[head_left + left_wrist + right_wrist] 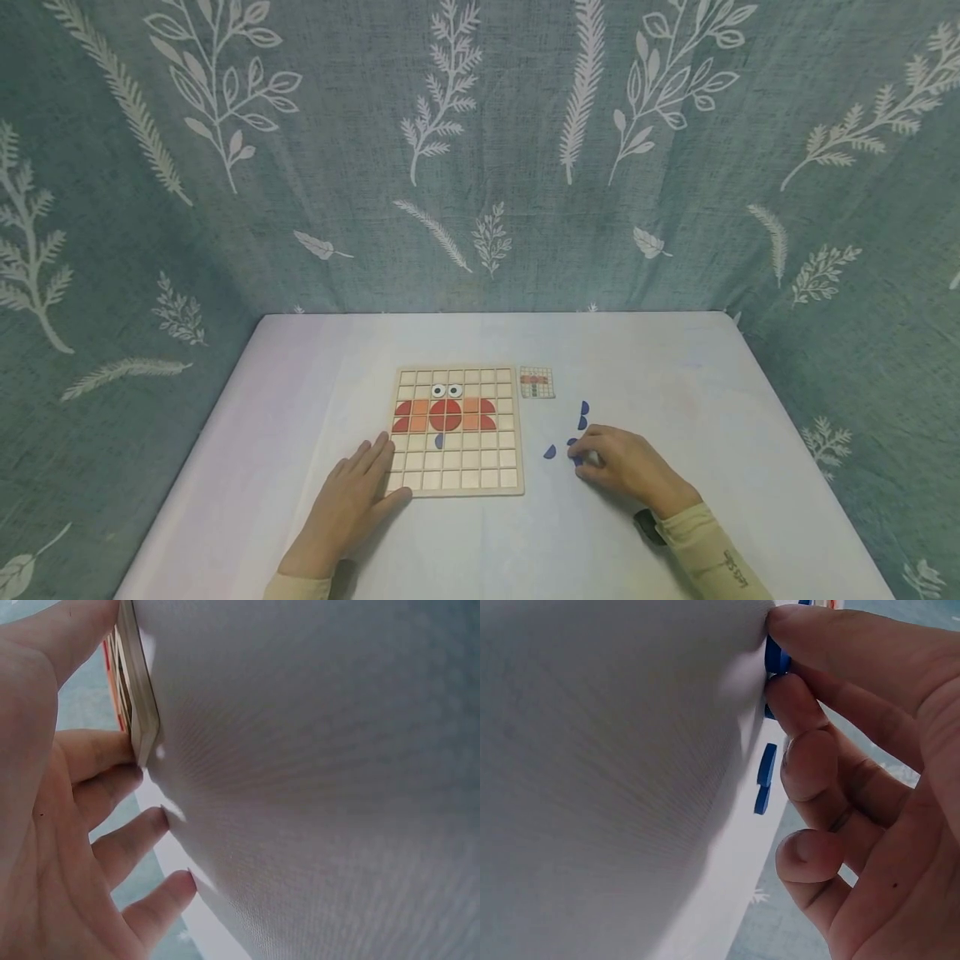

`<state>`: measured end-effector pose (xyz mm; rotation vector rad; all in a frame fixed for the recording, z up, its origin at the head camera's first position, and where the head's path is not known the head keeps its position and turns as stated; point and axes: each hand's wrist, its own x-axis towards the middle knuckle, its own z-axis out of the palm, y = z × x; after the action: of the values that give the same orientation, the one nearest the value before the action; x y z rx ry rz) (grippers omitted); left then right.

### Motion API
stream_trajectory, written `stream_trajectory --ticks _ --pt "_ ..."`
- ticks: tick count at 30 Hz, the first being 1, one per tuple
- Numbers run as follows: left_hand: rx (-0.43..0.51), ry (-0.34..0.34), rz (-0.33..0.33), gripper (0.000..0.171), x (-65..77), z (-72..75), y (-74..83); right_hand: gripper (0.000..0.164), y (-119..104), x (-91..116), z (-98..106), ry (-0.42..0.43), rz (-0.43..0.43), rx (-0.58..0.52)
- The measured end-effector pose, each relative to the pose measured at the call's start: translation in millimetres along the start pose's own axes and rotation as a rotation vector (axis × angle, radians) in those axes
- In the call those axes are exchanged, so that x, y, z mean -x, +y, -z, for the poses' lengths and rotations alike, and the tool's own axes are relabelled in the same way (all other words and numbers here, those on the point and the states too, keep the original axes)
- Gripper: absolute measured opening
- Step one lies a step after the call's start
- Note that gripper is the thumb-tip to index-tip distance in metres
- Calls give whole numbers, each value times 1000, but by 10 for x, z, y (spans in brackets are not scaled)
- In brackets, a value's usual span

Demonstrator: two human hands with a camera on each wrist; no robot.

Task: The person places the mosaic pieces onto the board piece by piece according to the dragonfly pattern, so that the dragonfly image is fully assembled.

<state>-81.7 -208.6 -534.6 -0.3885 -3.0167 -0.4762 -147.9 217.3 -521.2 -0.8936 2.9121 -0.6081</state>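
A wooden grid board (480, 479) bears red and orange pieces (446, 415), two eye discs (447, 390) and one blue half-round piece (439, 441). My left hand (348, 500) rests at the board's lower left corner, fingers extended along the left edge and thumb by the front edge. To the right, my right hand (633, 467) pinches a blue half-round piece (776, 656) between thumb and index finger at the table surface. Another blue piece (550, 452) lies left of that hand, and two more (584, 408) lie just beyond it.
A small picture card (537, 393) with a gridded figure lies off the board's upper right corner. The white table (675, 350) ends at a leaf-patterned green cloth (480, 167) behind and at both sides. A dark object (649, 527) sits at the right wrist.
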Motion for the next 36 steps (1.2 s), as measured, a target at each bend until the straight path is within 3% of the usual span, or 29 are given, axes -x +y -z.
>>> stream_trajectory --ticks 5,13,20,30,36 --pt "-5 -2 4 79 -14 -11 -5 19 -6 -8 -2 20 22 0" --pt "-10 -12 13 80 -24 0 12 20 -19 -95 -66 132 176 -39" --pt "-16 -13 15 80 -26 4 11 19 -144 -271 -95 195 249 -67" --pt "-13 -5 6 79 -14 -9 6 18 -419 -572 -151 153 262 -142" --pt "-11 -2 7 79 5 2 18 21 -483 -774 -206 187 370 -169"
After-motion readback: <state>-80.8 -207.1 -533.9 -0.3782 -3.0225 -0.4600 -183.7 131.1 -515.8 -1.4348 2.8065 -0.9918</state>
